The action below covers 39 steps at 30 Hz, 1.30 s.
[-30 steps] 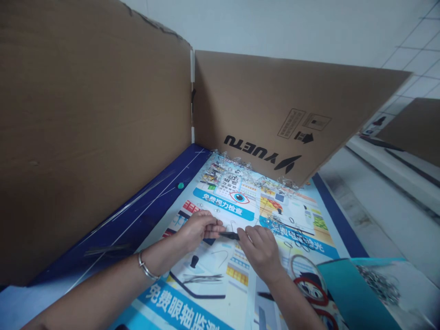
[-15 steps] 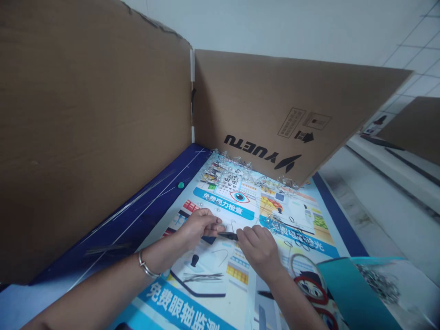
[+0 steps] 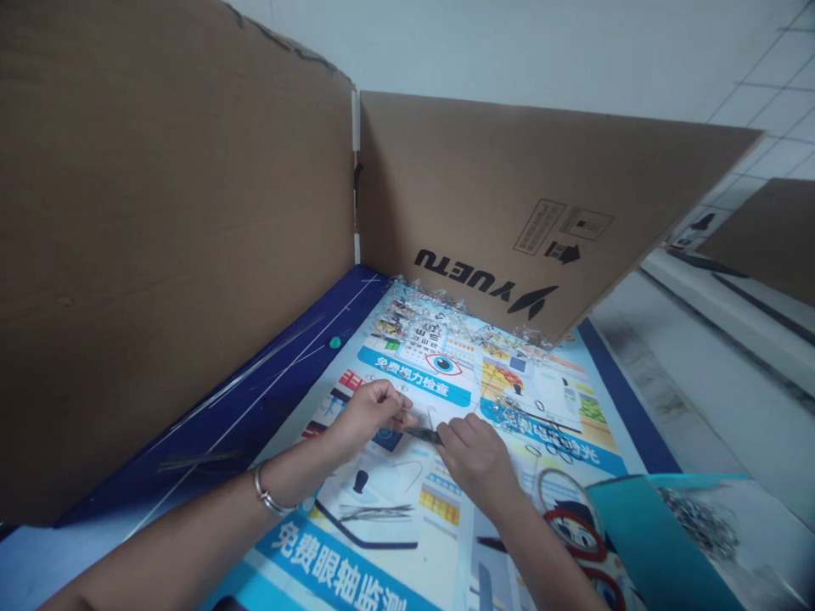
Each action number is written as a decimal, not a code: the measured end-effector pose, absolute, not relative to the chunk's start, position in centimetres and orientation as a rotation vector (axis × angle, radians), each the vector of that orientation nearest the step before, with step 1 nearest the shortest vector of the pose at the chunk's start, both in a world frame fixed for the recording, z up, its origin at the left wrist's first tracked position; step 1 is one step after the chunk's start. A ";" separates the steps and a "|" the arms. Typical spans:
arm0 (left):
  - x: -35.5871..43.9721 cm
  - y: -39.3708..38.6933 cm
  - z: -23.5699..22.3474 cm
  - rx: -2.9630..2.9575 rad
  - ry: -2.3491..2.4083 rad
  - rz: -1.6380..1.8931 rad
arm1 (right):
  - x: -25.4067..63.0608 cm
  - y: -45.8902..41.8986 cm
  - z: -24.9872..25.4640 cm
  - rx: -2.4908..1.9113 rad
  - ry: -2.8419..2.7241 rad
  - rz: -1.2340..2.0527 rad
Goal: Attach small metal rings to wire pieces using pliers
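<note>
A dark pointed tool was held in the closed right hand, apparently so that its tip was steadied beside the left hand; whether the thin bent wire was pinched by the left fingers could not be told. Loose wires were laid nearer the body, seemingly for easy reach. Beyond the grip, movement was bounded by the front cardboard panel; upward room was left.

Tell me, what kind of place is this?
Probably a small handcraft workspace. Cardboard panels wall in the table, thin wire pieces lie on a printed sheet, and the right hand holds a dark tool, perhaps pliers.
</note>
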State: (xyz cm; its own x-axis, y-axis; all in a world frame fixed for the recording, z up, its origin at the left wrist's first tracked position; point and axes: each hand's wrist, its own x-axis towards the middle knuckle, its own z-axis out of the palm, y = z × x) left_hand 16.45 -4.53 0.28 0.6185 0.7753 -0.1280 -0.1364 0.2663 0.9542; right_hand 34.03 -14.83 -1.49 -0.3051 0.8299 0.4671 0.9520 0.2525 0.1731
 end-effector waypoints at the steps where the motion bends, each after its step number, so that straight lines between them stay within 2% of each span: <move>1: 16.5 -4.5 0.3 1.163 0.678 0.678 | 34.1 -14.8 -1.6 -1.655 -2.243 -0.602; 18: 16.3 -3.9 -0.6 1.545 0.479 0.600 | 34.0 -15.1 -0.7 -1.848 -2.232 -0.129; 25: 16.8 -3.9 -0.6 1.163 0.722 0.639 | 33.6 -14.6 -1.6 -1.738 -2.109 -0.498; 32: 16.8 -4.7 -1.0 0.917 0.678 0.657 | 32.7 -15.3 -1.1 -1.574 -2.147 -0.905; 39: 16.9 -5.2 -1.4 0.869 0.687 0.651 | 32.2 -15.7 -0.9 -1.479 -2.215 -1.054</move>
